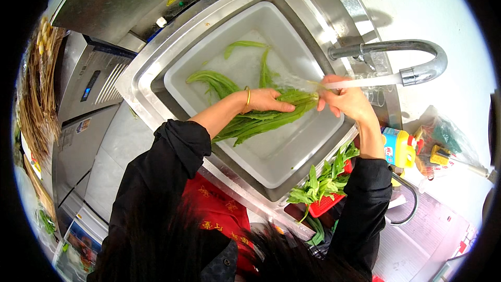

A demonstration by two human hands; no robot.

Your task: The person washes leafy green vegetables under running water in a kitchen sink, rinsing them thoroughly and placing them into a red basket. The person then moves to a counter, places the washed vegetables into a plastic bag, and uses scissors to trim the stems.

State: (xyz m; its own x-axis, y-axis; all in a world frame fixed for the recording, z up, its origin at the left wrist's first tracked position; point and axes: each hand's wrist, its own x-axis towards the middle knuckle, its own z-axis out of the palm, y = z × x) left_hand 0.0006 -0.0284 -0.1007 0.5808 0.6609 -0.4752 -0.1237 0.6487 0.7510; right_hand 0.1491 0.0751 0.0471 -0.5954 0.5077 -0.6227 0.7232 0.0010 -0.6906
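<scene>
My left hand (270,101) grips a head of long-leaf lettuce (270,119) over a grey plastic basin (270,176) set in a steel sink. At the stem end, my right hand (344,96) has its fingers bent under the running water, near a thin pale strand. Whether its fingers pinch that strand is hard to tell. Water (364,82) pours from the chrome faucet (424,76) onto the right hand and splashes into the basin. Loose green leaves (248,44) float in the water at the basin's far side.
A red plastic basket (325,205) with leafy greens (323,186) stands right of the sink. Beyond my right forearm are a yellow detergent jug (403,149) and a sponge (440,155). Glass cups (375,96) sit behind the water stream. A steel appliance (94,78) stands at left.
</scene>
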